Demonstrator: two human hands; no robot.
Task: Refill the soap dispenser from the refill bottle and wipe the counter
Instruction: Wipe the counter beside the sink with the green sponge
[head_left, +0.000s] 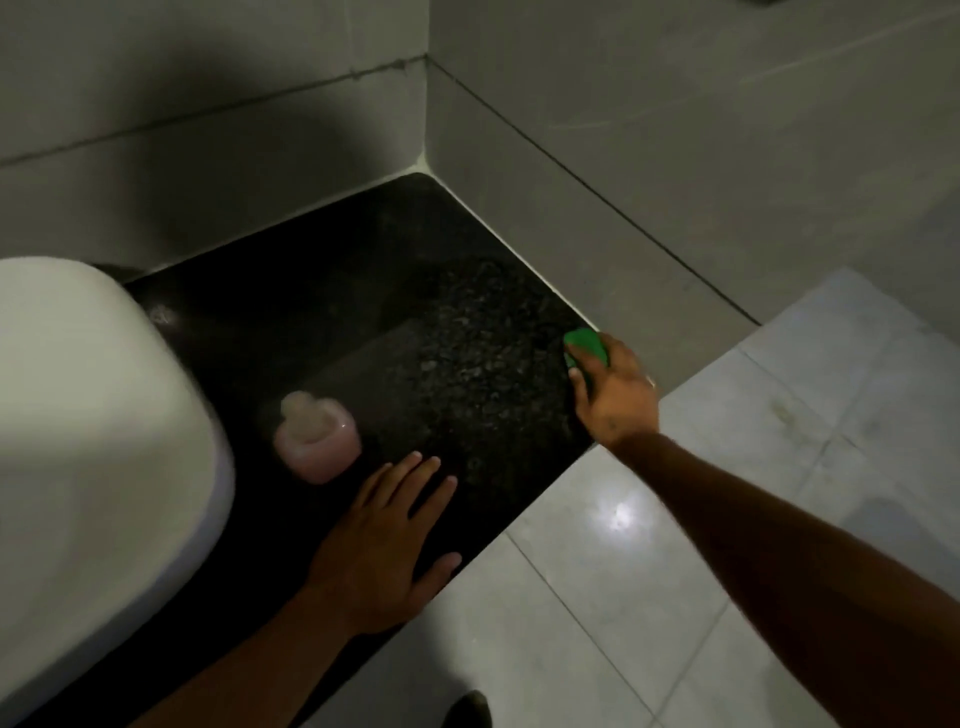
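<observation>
A small pink soap dispenser with a pale pump top stands on the black speckled counter, close to the basin. My left hand lies flat on the counter with its fingers spread, just in front of the dispenser and not touching it. At the counter's right edge, near the wall, my right hand grips a green sponge pressed onto the stone. No refill bottle is in view.
A white basin rises on the left of the counter. Grey tiled walls meet in a corner behind it. Light floor tiles lie below on the right, with a bright glare spot. A dark shoe tip shows at the bottom.
</observation>
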